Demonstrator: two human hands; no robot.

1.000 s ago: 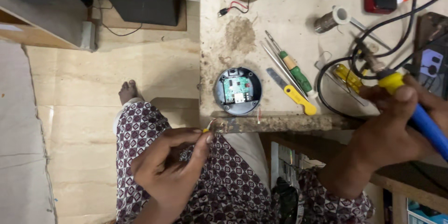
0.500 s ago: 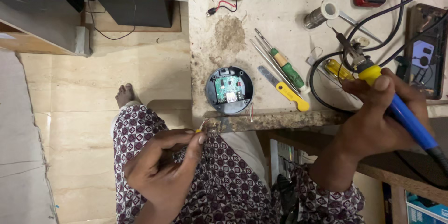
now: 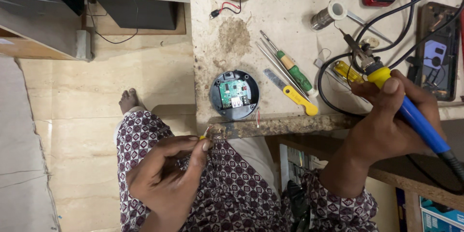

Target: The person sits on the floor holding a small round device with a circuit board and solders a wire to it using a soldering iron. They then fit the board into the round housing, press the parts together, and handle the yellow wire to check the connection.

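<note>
The right hand (image 3: 391,116) is closed around a soldering iron (image 3: 411,116) with a blue-and-yellow grip, its tip raised over the stone worktop (image 3: 290,0) near a solder spool (image 3: 327,15). The left hand (image 3: 169,174), fingers pinched together, holds a small yellow-ended wire (image 3: 203,136) at the worktop's front edge. A round open device (image 3: 234,94) with a green circuit board lies beside two screwdrivers (image 3: 290,70).

Two screwdrivers (image 3: 290,70), one soldering iron (image 3: 411,113), one solder spool (image 3: 327,15).
</note>
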